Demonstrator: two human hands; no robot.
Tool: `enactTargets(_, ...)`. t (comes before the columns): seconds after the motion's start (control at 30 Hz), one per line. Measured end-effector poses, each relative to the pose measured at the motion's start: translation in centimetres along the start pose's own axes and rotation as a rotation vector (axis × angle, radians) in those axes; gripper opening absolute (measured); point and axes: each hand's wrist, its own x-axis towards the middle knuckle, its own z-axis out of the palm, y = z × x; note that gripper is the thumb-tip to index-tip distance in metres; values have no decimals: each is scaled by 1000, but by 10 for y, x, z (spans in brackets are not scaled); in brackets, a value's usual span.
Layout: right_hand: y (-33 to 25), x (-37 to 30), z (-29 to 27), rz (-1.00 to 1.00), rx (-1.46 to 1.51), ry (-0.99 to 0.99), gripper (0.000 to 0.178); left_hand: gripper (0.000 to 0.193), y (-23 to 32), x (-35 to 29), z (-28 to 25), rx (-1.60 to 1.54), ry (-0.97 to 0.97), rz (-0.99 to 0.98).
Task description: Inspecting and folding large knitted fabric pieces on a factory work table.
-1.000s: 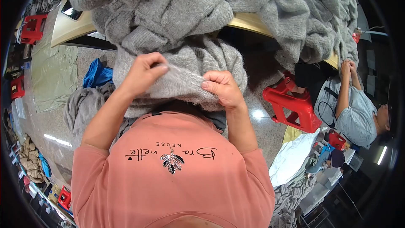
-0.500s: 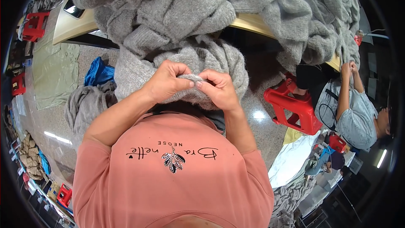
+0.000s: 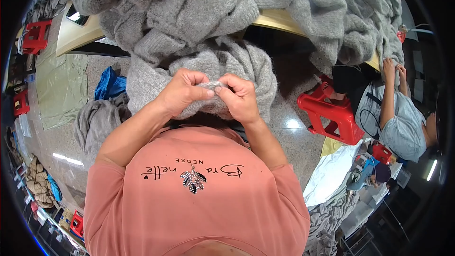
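Note:
A grey knitted garment point(image 3: 253, 73) lies bunched over my lap. My left hand point(image 3: 185, 92) pinches a narrow fold of its knit between thumb and fingers. Close beside it, my right hand point(image 3: 238, 96) is closed on the same fold, the two thumbs nearly touching. The rest of the garment hangs in loose folds in front of and below my hands. Whether a seam or a thread lies between the fingertips is too small to tell.
Grey knitwear point(image 3: 199, 4) is heaped over a wooden table point(image 3: 279, 21) ahead. A phone point(image 3: 76, 16) lies at its left end. At right are a red stool point(image 3: 332, 116) and a seated co-worker point(image 3: 400, 123) handling grey knit. A blue cloth point(image 3: 110, 84) and darker knitwear point(image 3: 102, 121) lie at left.
My right hand has shifted slightly left, and its thumb and fingers have changed their place on the fold. My left hand keeps its pinch. The whole view has tilted a little.

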Motion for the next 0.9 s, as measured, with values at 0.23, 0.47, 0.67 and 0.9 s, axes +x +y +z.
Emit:
enactTargets(0.23,6,-13,-38,-251,-289,112,34,4,16,-6,-14,-218,146,-55)
enactTargets(0.47,32,-56,-12,-473,-1046,401,50,4,23,-1,-25,-375,268,106)
enactTargets(0.67,46,-41,-29,-565,-970,477,43,2,28,-9,-31,-335,299,127)
enactTargets(0.9,-3,-41,-36,-655,-660,382,42,5,26,-11,-7,-316,297,73)
